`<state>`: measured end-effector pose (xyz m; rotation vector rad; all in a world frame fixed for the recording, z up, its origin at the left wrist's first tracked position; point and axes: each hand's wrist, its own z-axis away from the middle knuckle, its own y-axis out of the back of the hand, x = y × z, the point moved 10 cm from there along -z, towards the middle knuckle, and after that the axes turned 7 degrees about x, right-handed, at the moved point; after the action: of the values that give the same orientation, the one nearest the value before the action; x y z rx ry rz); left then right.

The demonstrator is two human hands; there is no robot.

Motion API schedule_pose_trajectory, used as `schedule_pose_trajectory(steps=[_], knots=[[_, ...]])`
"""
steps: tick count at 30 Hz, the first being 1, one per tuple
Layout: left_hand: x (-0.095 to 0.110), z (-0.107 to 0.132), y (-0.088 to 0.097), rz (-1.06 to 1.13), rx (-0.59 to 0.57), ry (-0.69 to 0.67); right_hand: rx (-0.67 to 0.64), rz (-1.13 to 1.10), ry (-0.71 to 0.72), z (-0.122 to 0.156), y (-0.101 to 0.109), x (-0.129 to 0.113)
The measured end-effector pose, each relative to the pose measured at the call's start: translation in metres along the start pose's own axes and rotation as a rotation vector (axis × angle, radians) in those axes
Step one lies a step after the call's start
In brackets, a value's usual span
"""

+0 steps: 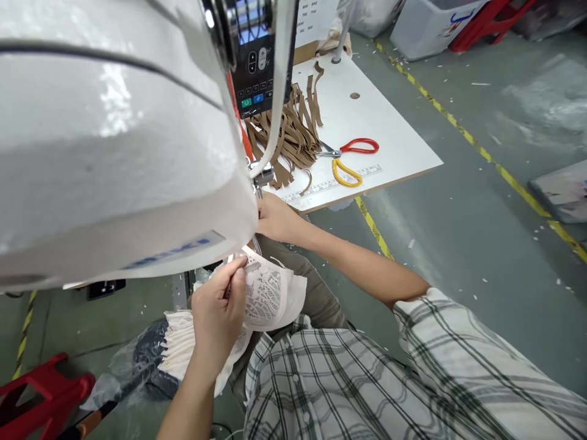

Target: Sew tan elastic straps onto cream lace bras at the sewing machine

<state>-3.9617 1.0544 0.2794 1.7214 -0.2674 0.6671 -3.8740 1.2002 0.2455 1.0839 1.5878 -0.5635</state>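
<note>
Your left hand [215, 311] has its thumb and forefinger pinched narrow on the upper edge of a pale lace cup [263, 296]. The cup spreads to the right of those fingers and hangs over your trousers [316, 290]. Your right hand [282, 219] is ahead and to the right of the left one; its fingertips are hidden by the sewing machine head [123, 165], so you cannot tell whether they hold anything. That head looms ahead and to the left of your left fingers. Just left of your left wrist lies a row of pale folded fabric [178, 348].

Beyond your right fingers, on the white bench [398, 146], are a heap of brown strips [296, 140] and, to its right, scissors [338, 154] with one red handle and one yellow, near printed ruler marks [369, 172]. A control panel [250, 104] stands in front of the strips. Farthest from your fingers, a whitish bin [426, 30] sits on the floor [458, 244].
</note>
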Motion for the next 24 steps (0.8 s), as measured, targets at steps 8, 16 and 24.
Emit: schedule_pose_trajectory(steps=[8, 16, 24], knots=[[-0.004, 0.002, 0.006, -0.032, 0.048, 0.004, 0.014, 0.010, -0.025, 0.001, 0.000, -0.003], [-0.010, 0.007, 0.011, -0.005, 0.092, 0.068, 0.053, 0.016, -0.034, 0.000, 0.000, -0.002], [-0.019, 0.007, 0.012, -0.021, 0.113, 0.112, 0.067, 0.057, -0.036, 0.001, -0.002, -0.001]])
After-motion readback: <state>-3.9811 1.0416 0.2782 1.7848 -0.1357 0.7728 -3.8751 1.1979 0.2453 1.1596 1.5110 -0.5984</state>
